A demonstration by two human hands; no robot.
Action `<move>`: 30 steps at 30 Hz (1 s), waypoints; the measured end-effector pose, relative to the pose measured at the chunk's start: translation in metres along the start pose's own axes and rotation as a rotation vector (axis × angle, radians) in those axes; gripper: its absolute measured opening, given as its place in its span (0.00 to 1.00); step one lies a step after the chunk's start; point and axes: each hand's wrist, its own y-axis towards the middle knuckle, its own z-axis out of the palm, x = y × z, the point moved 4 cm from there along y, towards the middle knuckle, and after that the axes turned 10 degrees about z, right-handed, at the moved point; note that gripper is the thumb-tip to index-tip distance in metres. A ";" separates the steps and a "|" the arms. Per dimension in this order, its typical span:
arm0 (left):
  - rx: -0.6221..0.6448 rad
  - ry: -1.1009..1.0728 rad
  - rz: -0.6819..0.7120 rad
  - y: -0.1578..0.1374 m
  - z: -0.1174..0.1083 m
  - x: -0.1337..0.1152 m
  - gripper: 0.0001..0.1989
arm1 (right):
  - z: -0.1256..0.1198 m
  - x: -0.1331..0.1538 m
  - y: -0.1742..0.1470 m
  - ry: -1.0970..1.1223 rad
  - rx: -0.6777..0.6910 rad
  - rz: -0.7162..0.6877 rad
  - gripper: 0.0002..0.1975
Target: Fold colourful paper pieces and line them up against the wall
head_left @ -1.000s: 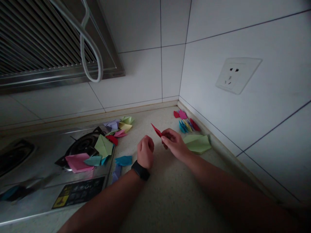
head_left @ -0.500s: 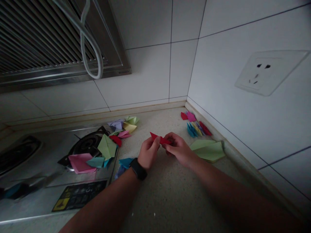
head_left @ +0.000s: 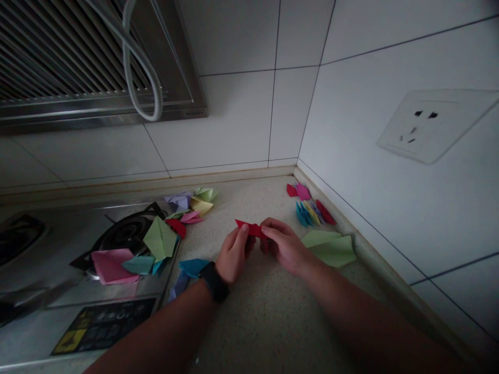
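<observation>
A small piece of folded red paper [head_left: 254,230] is held between both hands above the counter, its pointed end aimed left. My left hand [head_left: 235,250], below a dark wristwatch, pinches its left part with the thumb on top. At its right end, my right hand [head_left: 284,244] grips it between thumb and fingers, and that end is partly hidden. Blue folded paper [head_left: 194,267] lies left of my left wrist. Beside my right hand rests a larger light-green folded paper [head_left: 331,248].
Colourful folded papers lie over the stove's right burner [head_left: 128,234] and the counter [head_left: 253,192] beside it. More folded pieces [head_left: 312,212] line the right wall. A range hood [head_left: 97,67] with a looped cable [head_left: 158,98] hangs upper left; a socket [head_left: 417,124] is on the right wall.
The view has shifted slightly. Both hands still hold the red paper; my right thumb now lies on top at its right end, and the paper looks more level.
</observation>
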 end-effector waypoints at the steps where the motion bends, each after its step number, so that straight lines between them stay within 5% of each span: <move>1: -0.013 -0.015 0.002 0.001 0.000 0.001 0.24 | -0.001 0.000 0.000 -0.034 -0.013 -0.025 0.06; 15: -0.073 -0.040 0.038 0.007 -0.004 -0.005 0.16 | 0.001 0.016 -0.012 -0.650 -0.259 -0.500 0.03; 30: -0.013 0.101 0.085 0.008 -0.005 0.000 0.16 | -0.001 0.009 -0.010 -0.645 -0.279 -0.367 0.06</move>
